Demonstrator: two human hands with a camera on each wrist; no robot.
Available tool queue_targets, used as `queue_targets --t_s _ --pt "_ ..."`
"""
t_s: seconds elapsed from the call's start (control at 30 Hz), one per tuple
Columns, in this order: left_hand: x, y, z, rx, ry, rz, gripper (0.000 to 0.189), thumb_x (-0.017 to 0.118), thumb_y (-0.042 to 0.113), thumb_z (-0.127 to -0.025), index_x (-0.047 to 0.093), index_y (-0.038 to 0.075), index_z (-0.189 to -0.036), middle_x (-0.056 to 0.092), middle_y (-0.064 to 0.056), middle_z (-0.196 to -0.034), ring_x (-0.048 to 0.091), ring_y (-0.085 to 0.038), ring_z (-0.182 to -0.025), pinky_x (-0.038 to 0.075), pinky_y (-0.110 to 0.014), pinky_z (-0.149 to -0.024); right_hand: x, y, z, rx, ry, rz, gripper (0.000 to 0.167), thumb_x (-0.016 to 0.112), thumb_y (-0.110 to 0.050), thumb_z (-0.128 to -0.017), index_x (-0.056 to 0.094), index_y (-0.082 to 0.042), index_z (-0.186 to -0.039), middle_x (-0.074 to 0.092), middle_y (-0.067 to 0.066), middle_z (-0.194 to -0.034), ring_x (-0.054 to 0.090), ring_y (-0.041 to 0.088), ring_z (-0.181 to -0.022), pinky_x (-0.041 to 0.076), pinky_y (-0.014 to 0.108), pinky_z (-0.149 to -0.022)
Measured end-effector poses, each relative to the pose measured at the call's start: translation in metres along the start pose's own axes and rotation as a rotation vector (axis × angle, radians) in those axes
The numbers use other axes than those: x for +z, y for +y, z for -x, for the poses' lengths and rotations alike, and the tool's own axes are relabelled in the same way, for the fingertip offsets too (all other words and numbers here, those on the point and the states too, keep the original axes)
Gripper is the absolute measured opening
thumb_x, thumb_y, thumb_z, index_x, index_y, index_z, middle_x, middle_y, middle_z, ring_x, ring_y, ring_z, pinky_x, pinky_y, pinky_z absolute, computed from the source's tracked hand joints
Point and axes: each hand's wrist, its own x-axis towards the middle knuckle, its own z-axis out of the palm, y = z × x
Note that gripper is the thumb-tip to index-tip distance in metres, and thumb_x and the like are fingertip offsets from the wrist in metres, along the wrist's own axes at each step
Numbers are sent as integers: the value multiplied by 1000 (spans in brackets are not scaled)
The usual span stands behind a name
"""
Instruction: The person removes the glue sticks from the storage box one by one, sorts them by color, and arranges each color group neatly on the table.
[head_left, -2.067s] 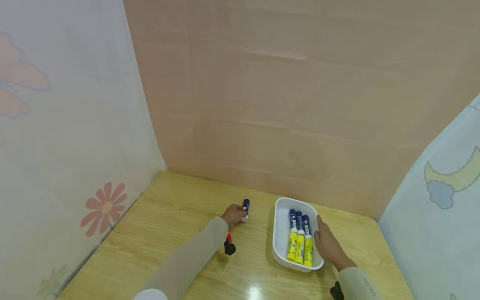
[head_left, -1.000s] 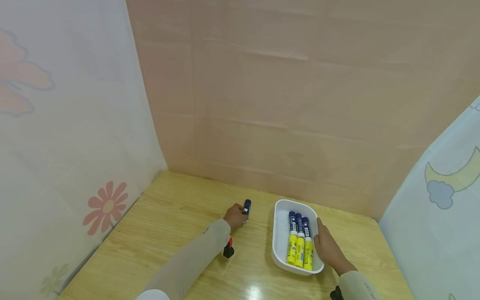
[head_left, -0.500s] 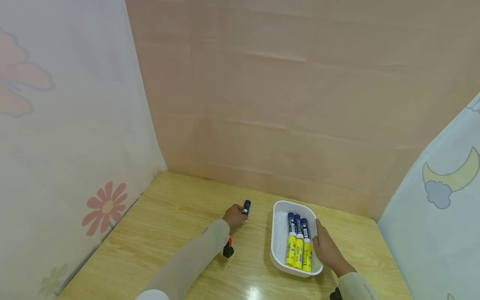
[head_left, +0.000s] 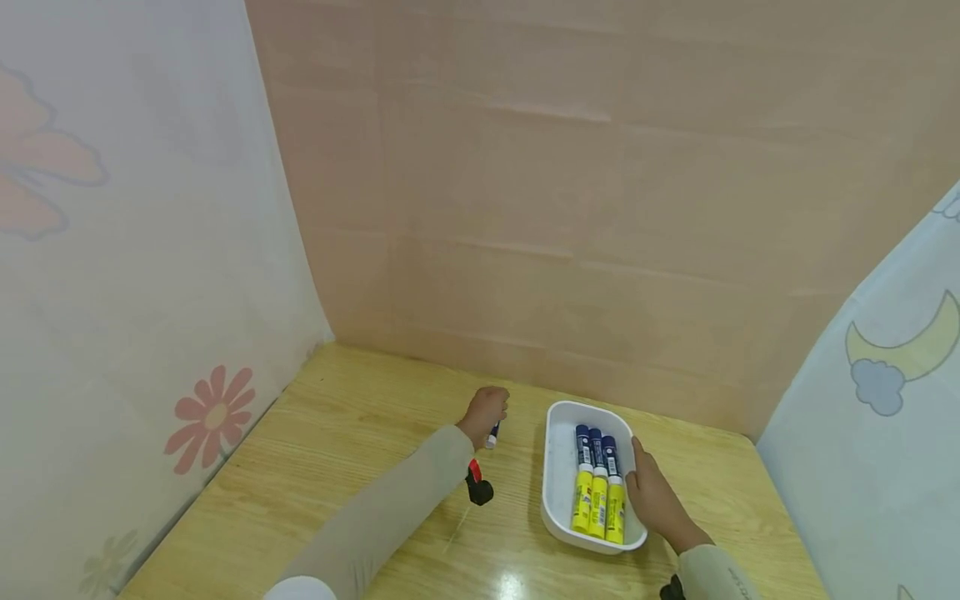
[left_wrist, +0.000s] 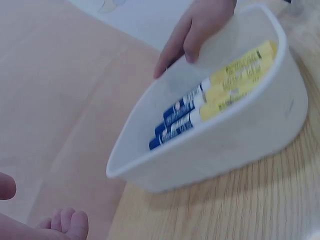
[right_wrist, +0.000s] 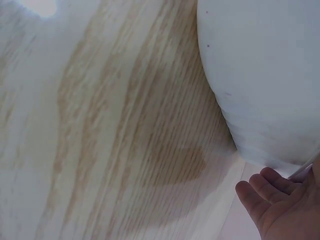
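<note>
Right hand (head_left: 655, 493) clamps the white tray (head_left: 558, 479) by its right wall, thumb inside the rim! Three blue-and-yellow tubes (head_left: 598, 485) lie toward that side, leaving open floor along the left. Across a strip of bare counter (head_left: 517, 500), near the back edge, the left hand (head_left: 486, 410) partly covers a blue-and-white tube (head_left: 492, 435); whether it grips, I can't tell.

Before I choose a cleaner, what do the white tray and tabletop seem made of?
White tray: probably plastic, smooth, judging by its thin walls and rounded rim. Tabletop: wood or wood-look laminate, glossy, given its grain streaks and bright reflection.
</note>
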Motion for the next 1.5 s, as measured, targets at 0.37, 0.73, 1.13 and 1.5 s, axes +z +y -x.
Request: queue_targets --t_s 0.37,0.73,1.13,1.5 --pt "37 17 11 -101 -194 271 55 41 20 -100 31 -14 -143 41 -27 -142 37 -39 -135 28 -44 -113 8 -6 0 1 8 -19 64 31 -8 -102 -6 2 -153 19 33 -150 22 51 -138 22 61 -108" --pt "73 3 15 -183 -220 337 62 39 29 -104 25 -15 -145 37 -31 -144 34 -44 -135 27 -49 -113 13 -8 0 2 19 -28 62 30 -8 -102 -3 3 -153 20 32 -151 23 49 -138 22 60 -109" --pt "102 -31 5 -247 -129 235 62 41 29 -101 26 -9 -148 29 -36 -146 25 -49 -137 19 -52 -115 17 -11 4 -4 36 -35 63 31 -7 -101 -3 2 -153 22 33 -150 25 49 -137 22 59 -109" --pt "106 -39 -1 -312 -93 207 69 48 30 -98 23 -9 -148 13 -36 -152 13 -54 -138 13 -56 -115 17 -15 7 -15 45 -22 63 32 -7 -101 0 3 -153 24 32 -150 26 49 -137 23 60 -109"
